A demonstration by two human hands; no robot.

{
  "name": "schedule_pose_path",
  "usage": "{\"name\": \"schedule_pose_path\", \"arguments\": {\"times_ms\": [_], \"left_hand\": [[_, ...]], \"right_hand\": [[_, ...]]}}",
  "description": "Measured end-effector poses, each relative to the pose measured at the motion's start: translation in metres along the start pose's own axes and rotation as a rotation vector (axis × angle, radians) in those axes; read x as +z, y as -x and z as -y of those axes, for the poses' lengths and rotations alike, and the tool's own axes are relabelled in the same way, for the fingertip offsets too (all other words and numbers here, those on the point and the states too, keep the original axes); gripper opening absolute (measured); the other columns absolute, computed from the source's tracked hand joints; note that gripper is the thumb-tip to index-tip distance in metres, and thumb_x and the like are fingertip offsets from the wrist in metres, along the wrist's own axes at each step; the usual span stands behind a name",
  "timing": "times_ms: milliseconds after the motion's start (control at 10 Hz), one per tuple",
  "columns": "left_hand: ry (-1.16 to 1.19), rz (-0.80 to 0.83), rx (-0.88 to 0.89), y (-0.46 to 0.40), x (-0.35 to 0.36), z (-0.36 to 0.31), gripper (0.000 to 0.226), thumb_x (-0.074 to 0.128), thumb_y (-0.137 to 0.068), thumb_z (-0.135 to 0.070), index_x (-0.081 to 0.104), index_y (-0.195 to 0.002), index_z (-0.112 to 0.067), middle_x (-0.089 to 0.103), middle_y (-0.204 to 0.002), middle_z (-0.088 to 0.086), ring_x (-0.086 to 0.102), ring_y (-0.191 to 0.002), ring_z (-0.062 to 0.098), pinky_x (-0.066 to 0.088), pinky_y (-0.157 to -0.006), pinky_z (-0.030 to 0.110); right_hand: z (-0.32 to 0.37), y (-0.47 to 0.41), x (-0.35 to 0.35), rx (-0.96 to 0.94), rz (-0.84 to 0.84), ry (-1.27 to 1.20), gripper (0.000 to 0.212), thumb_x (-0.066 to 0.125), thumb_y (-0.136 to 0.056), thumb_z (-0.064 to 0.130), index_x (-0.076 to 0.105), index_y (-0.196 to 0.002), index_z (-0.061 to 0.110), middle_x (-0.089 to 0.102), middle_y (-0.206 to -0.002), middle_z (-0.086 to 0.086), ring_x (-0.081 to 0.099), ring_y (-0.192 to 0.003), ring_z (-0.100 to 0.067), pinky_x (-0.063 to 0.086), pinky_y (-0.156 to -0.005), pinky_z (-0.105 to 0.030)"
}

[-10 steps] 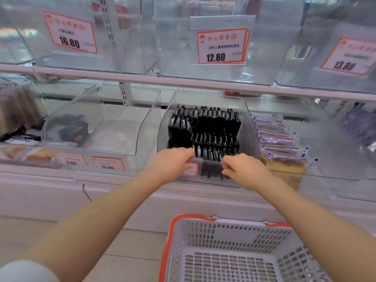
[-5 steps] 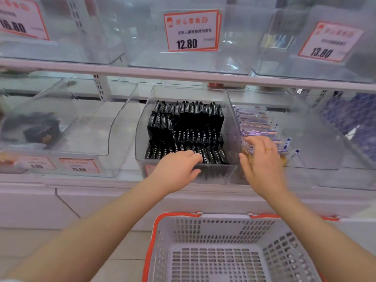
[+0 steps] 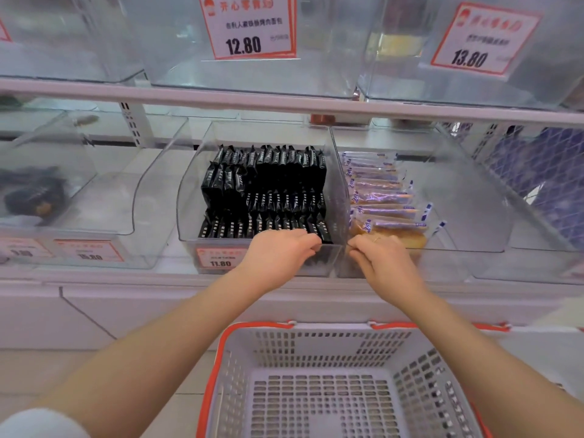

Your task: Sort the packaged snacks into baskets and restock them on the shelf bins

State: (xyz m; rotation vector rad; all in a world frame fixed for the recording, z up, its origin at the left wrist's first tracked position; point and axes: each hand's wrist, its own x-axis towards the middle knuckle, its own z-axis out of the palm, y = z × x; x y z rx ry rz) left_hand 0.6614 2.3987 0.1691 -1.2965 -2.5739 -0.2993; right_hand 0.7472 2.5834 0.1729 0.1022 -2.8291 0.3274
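Note:
A clear shelf bin [image 3: 189,197] holds rows of upright black snack packets [image 3: 268,184]. My left hand [image 3: 278,252] curls its fingers over the right end of this bin's front rim. The neighbouring clear bin [image 3: 474,222] on the right holds bread packets in clear wrappers with purple print [image 3: 379,197]. My right hand [image 3: 387,262], a ring on one finger, hooks its curled fingers over the left end of that bin's front rim. The two hands are close together at the wall between the bins. A white basket with an orange rim [image 3: 252,326] stands below my arms with nothing in it.
Left of the black packets stands a clear bin with nothing in it [image 3: 126,191], then one with a few dark packets [image 3: 34,194]. Price tags 12.80 [image 3: 249,26] and 13.80 [image 3: 483,39] hang on the clear bins of the upper shelf. Purple packages [image 3: 550,172] show at far right.
My right hand has come off the bread packets and drawn back to the front rim. My left hand has slid right along the black-packet bin's rim. The view has moved closer.

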Motion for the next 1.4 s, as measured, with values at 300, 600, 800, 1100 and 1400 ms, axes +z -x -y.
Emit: {"name": "schedule_pose_path", "arguments": {"times_ms": [300, 600, 800, 1100, 1400], "left_hand": [[-0.01, -0.06, 0.041, 0.012, -0.017, -0.018, 0.032, 0.053, -0.09, -0.014, 0.057, -0.121, -0.008, 0.06, -0.111, 0.011, 0.054, -0.106, 0.03, 0.046, -0.086, 0.04], [0.428, 0.29, -0.674, 0.212, 0.094, -0.034, 0.034, 0.051, -0.087, -0.007, 0.052, -0.121, -0.002, 0.054, -0.121, 0.017, 0.051, -0.113, 0.033, 0.036, -0.092, 0.035], [0.7, 0.34, -1.124, 0.282, 0.135, -0.044, 0.056, 0.053, -0.088, -0.006, 0.029, -0.138, -0.003, 0.049, -0.132, 0.022, 0.05, -0.117, 0.039, 0.039, -0.092, 0.038], [1.021, 0.358, -1.008, 0.285, 0.118, -0.049, 0.062, 0.051, -0.084, 0.004, 0.034, -0.138, -0.023, 0.058, -0.12, 0.004, 0.055, -0.102, 0.019, 0.045, -0.087, 0.034], [0.583, 0.331, -0.79, 0.24, 0.093, -0.057, 0.037, 0.05, -0.092, -0.013, 0.051, -0.129, -0.007, 0.058, -0.126, 0.014, 0.055, -0.112, 0.031, 0.04, -0.085, 0.029]], "right_hand": [[0.026, 0.013, -0.007, 0.049, -0.109, 0.344, 0.027, 0.067, -0.082, 0.018, 0.065, -0.108, 0.009, 0.062, -0.113, -0.014, 0.056, -0.101, -0.034, 0.043, -0.077, -0.037], [0.075, 0.159, 0.098, -0.051, 0.762, -0.067, 0.028, 0.042, -0.098, 0.027, 0.059, -0.115, 0.013, 0.059, -0.118, -0.006, 0.054, -0.107, -0.025, 0.044, -0.09, -0.04], [0.093, 0.247, 0.155, -0.005, 1.106, -0.213, 0.047, 0.048, -0.092, 0.05, 0.057, -0.125, 0.017, 0.059, -0.127, -0.006, 0.053, -0.115, -0.025, 0.044, -0.095, -0.039], [0.083, 0.29, 0.155, 0.122, 1.006, -0.225, 0.033, 0.054, -0.093, 0.037, 0.059, -0.123, 0.024, 0.062, -0.122, -0.003, 0.055, -0.111, -0.025, 0.043, -0.087, -0.034], [0.062, 0.276, 0.118, 0.268, 0.784, -0.208, 0.044, 0.05, -0.094, 0.039, 0.049, -0.133, 0.019, 0.052, -0.136, 0.0, 0.049, -0.123, -0.018, 0.041, -0.101, -0.033]]}}
